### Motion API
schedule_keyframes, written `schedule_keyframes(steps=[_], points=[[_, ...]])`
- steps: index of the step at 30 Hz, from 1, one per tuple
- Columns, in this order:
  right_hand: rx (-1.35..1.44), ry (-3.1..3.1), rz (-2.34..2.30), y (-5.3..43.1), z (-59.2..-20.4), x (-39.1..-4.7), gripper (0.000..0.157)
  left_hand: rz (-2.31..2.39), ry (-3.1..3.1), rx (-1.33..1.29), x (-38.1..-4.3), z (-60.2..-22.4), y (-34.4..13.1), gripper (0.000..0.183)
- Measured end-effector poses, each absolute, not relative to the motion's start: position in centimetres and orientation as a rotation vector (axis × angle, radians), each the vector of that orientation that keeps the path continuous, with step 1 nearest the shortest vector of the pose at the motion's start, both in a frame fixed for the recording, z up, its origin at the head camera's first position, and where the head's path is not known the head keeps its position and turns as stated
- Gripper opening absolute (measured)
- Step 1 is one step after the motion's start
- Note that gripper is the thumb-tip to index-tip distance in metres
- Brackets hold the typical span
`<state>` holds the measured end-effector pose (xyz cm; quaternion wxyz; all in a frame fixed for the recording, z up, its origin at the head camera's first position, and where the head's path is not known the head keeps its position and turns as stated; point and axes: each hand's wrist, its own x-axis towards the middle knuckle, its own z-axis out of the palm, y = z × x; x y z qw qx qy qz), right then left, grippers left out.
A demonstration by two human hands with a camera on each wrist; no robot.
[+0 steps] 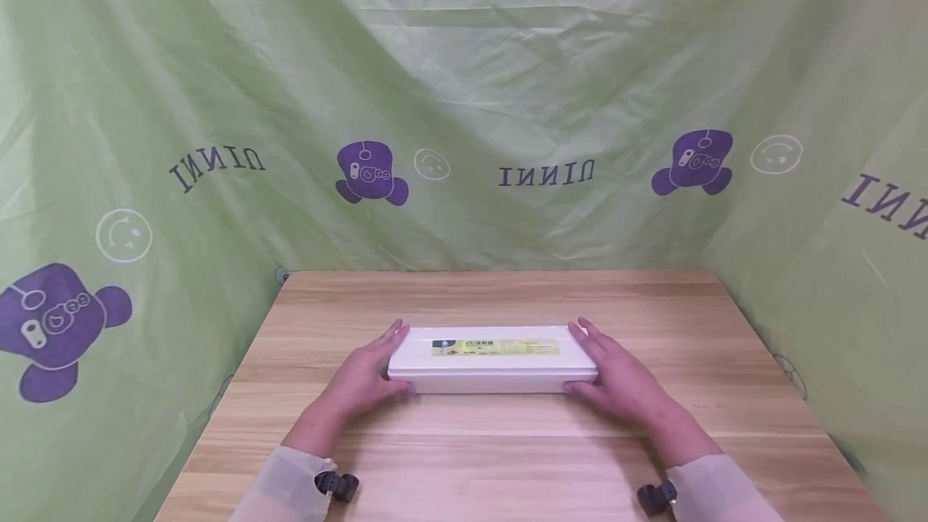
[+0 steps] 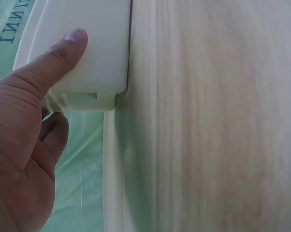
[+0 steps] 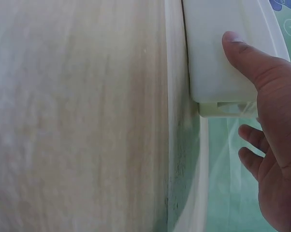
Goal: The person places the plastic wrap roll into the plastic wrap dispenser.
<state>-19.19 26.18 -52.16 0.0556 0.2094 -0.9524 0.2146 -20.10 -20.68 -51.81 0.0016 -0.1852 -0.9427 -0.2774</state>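
Note:
A long white lidded box [image 1: 493, 384] with a yellow-green label [image 1: 495, 347] on its lid sits on the wooden table, its long side facing me. My left hand [image 1: 366, 377] grips its left end, thumb on the front wall and fingers reaching along the end toward the back. At the opposite end my right hand [image 1: 619, 377] holds it the same way. In the left wrist view the left thumb [image 2: 56, 60] presses flat on the box wall [image 2: 99, 53]. The right wrist view shows the right thumb [image 3: 247, 55] against the box; some fingertips are hidden behind it.
The wooden table [image 1: 478, 457] extends around the box on all sides. Green printed cloth [image 1: 471, 87] hangs behind the table and along both sides. A small black device [image 1: 337, 486] is strapped at the left wrist, and another black device [image 1: 656, 496] at the right.

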Motion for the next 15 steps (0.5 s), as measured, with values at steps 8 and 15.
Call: schedule_keyframes(steps=[8, 15], points=[[0.635, -2.878, 0.672, 26.0, -52.0, -19.2, 0.110, -0.827, -2.956, -0.592, -20.1, -51.8, -20.4, 0.114], [0.664, -2.837, 0.793, 26.4, -50.2, -19.3, 0.115, -0.772, -2.901, -0.608, -20.2, -51.3, -20.7, 0.123]])
